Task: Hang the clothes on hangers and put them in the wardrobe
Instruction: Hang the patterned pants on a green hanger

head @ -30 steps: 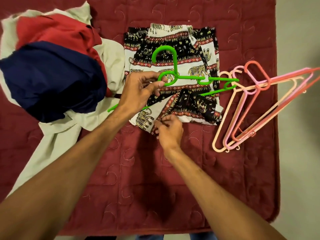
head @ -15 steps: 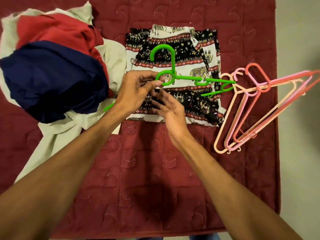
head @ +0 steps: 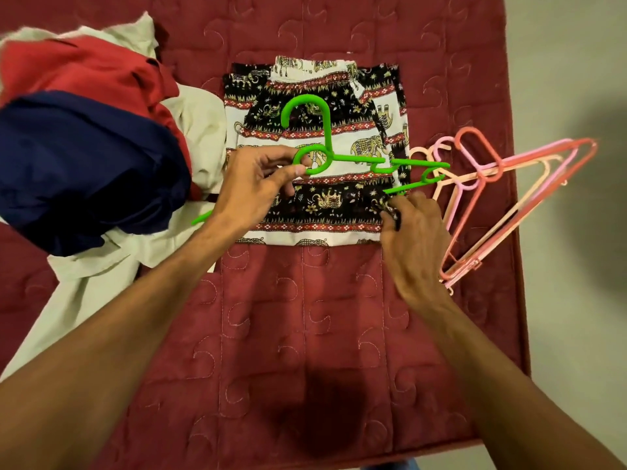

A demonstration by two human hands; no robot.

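You had most of the task ahead of you. On the maroon quilt (head: 305,317) the big pile of clothes (head: 84,171), navy over red over cream, lay at your left with no hanger in it. The elephant-print garment (head: 339,212) lay folded flat in the middle, just beside that pile. It was the only piece you were working, and it was not yet on a hanger. The spare pink hangers (head: 481,174) lay stacked to the right, unused. The green hanger (head: 353,159) sat over the print. Your left hand (head: 254,188) pinched its loop under the hook between thumb and fingers. Your right hand (head: 417,239) had its fingers curled on a bunched fold at the garment's right edge, close to the hanger's lower bar. By my reading you were feeding cloth over that bar.

No wardrobe showed anywhere. Your left wrist covered part of the hanger's near arm. I could not tell whether the fold had passed through the hanger, or how many garments made up the pile.
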